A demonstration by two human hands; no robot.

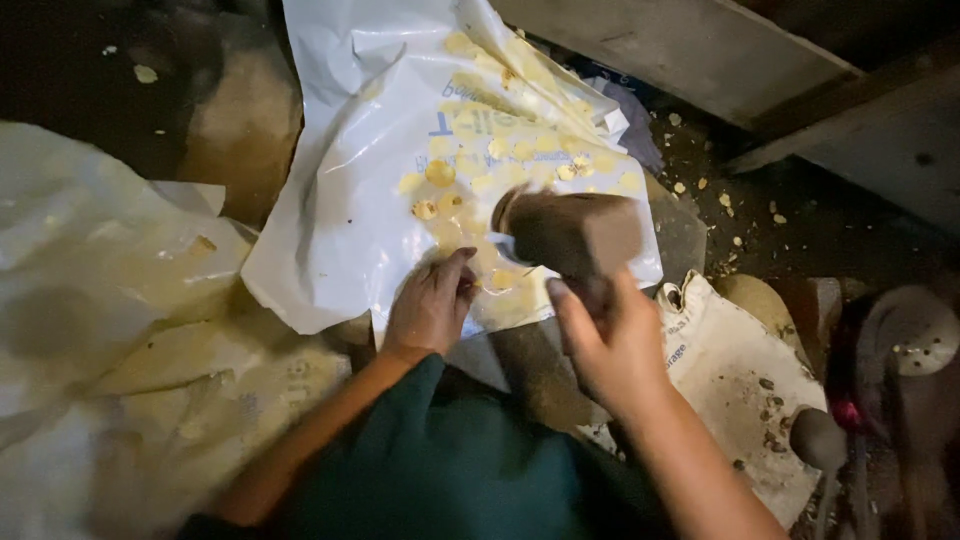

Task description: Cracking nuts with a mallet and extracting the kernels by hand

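Observation:
A white plastic sheet lies spread on the ground with several flat yellowish round pieces scattered on it. My left hand rests on the sheet's near edge, fingers curled and pressing down beside the pieces. My right hand grips the handle of a brown wooden mallet, whose blocky head is raised just above the sheet and looks blurred. Dark green cloth covers my lap below both arms.
Crumpled pale plastic lies at the left. A dirty white sack sits at the right, with a round metal object and a dark knob beside it. Grey boards run along the top right. Crumbs dot the dark ground.

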